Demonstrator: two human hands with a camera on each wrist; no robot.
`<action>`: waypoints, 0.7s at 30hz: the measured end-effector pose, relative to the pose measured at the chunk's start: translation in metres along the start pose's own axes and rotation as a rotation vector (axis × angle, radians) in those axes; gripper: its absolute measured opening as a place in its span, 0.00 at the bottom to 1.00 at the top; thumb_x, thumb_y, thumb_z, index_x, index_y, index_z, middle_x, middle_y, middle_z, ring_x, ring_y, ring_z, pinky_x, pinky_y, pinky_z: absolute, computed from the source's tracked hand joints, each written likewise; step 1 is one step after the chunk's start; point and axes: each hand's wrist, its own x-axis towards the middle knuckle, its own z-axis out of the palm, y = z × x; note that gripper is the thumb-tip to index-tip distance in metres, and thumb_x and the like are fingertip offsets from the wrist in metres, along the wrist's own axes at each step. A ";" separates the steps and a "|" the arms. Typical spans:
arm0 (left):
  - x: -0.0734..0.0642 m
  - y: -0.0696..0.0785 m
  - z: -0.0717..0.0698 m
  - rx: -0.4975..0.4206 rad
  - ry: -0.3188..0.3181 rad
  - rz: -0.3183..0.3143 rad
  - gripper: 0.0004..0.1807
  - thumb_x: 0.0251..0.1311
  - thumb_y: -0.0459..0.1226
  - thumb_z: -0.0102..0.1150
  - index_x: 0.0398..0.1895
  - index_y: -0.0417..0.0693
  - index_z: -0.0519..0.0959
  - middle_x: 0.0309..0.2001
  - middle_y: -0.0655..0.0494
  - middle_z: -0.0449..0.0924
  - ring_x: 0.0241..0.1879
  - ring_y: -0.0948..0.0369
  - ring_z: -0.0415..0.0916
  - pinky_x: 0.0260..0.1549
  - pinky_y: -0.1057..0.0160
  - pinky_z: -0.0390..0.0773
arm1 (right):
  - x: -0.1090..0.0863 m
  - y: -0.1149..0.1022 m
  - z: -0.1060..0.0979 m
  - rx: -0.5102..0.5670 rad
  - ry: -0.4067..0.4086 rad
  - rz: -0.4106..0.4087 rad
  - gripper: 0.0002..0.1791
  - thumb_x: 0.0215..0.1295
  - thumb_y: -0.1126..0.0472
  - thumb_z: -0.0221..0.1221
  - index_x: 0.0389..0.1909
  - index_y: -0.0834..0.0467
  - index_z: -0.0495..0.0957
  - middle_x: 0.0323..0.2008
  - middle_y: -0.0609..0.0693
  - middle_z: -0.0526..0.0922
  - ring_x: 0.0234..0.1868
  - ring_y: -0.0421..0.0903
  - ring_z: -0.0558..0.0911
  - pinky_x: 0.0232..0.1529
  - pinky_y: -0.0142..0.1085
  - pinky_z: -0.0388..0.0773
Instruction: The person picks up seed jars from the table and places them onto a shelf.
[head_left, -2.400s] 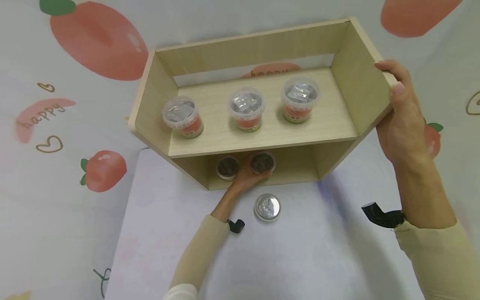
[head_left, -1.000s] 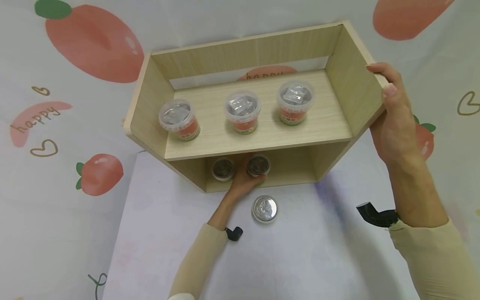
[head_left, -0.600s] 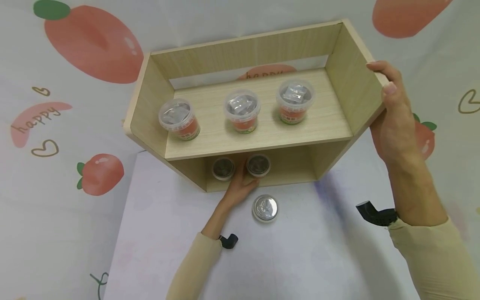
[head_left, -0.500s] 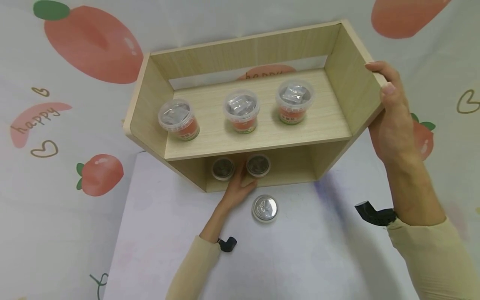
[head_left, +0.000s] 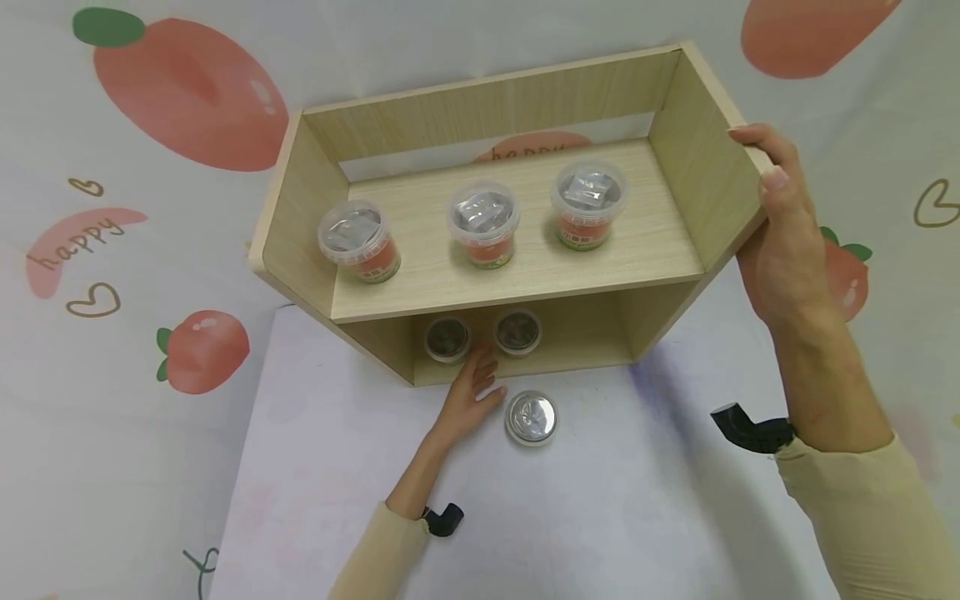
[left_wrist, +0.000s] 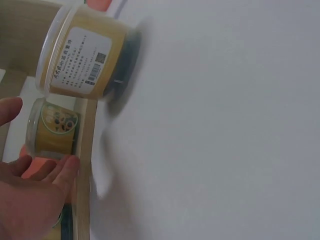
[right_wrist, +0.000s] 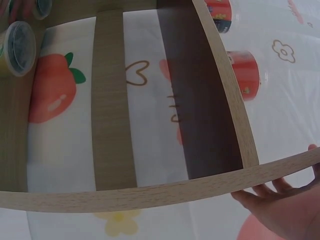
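Observation:
A pale wooden two-tier shelf (head_left: pixel 517 292) stands against the wall. My right hand (head_left: pixel 787 225) grips the front edge of its right side panel. My left hand (head_left: pixel 467 400) is at the front of the lower tier, fingers spread and holding nothing. Just beyond its fingertips stand two yellow lidded tubs, the left tub (head_left: pixel 447 338) and the right tub (head_left: pixel 517 332), with a gap between them. Another tub (head_left: pixel 532 417) stands on the table to the right of my left thumb; the left wrist view shows its yellow side and white label (left_wrist: pixel 82 60).
On the upper tier stand three red tubs with clear lids: a left one (head_left: pixel 362 240), a middle one (head_left: pixel 485 223) and a right one (head_left: pixel 588 204). The white table (head_left: pixel 600 500) spreads in front. A fruit-printed cloth (head_left: pixel 90 400) hangs behind.
My left hand had its fingers around the right lower tub; it has let go and drawn back toward me, out of the lower tier. My right hand keeps its grip on the side panel.

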 end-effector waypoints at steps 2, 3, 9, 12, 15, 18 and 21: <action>-0.004 0.000 -0.001 0.002 -0.015 0.007 0.38 0.61 0.22 0.59 0.72 0.23 0.51 0.70 0.23 0.55 0.66 0.29 0.60 0.63 0.37 0.64 | 0.000 0.000 0.001 -0.001 -0.001 -0.002 0.28 0.61 0.52 0.60 0.60 0.59 0.72 0.60 0.61 0.63 0.54 0.54 0.64 0.45 0.42 0.63; -0.005 -0.001 -0.001 -0.001 -0.023 0.013 0.37 0.61 0.22 0.59 0.71 0.23 0.53 0.69 0.23 0.56 0.66 0.29 0.60 0.63 0.37 0.64 | 0.000 0.000 0.001 0.001 -0.003 -0.003 0.28 0.61 0.52 0.60 0.60 0.59 0.72 0.60 0.61 0.63 0.54 0.54 0.64 0.46 0.42 0.62; -0.013 -0.002 -0.002 0.007 -0.105 0.038 0.33 0.62 0.23 0.60 0.69 0.24 0.59 0.66 0.23 0.61 0.65 0.30 0.62 0.61 0.36 0.65 | 0.000 0.002 -0.001 0.030 -0.007 0.002 0.27 0.61 0.52 0.60 0.60 0.60 0.72 0.58 0.61 0.65 0.52 0.54 0.67 0.45 0.41 0.66; -0.015 -0.006 -0.002 -0.012 -0.148 0.051 0.35 0.61 0.23 0.61 0.69 0.23 0.58 0.67 0.23 0.60 0.65 0.30 0.61 0.61 0.36 0.65 | -0.002 0.002 -0.004 0.059 -0.003 0.017 0.26 0.62 0.54 0.59 0.59 0.59 0.71 0.56 0.61 0.67 0.51 0.54 0.69 0.43 0.40 0.69; -0.016 -0.015 0.000 -0.033 -0.167 0.066 0.37 0.58 0.21 0.62 0.69 0.23 0.57 0.67 0.23 0.59 0.66 0.30 0.60 0.62 0.36 0.64 | -0.002 0.002 -0.005 0.068 0.000 0.020 0.25 0.62 0.55 0.59 0.59 0.59 0.71 0.56 0.60 0.66 0.51 0.53 0.68 0.42 0.39 0.69; -0.017 -0.027 0.001 -0.031 -0.175 0.073 0.40 0.55 0.20 0.64 0.71 0.27 0.58 0.68 0.26 0.60 0.67 0.32 0.61 0.63 0.38 0.63 | -0.001 0.003 -0.005 0.055 -0.001 0.008 0.25 0.62 0.54 0.58 0.60 0.59 0.71 0.57 0.61 0.65 0.52 0.53 0.67 0.43 0.40 0.67; -0.018 -0.037 0.002 -0.020 -0.196 0.064 0.41 0.53 0.21 0.67 0.71 0.31 0.60 0.69 0.29 0.61 0.68 0.36 0.61 0.65 0.41 0.63 | 0.000 0.003 -0.003 0.037 -0.003 -0.008 0.26 0.62 0.54 0.57 0.60 0.60 0.72 0.58 0.61 0.65 0.53 0.54 0.66 0.43 0.41 0.66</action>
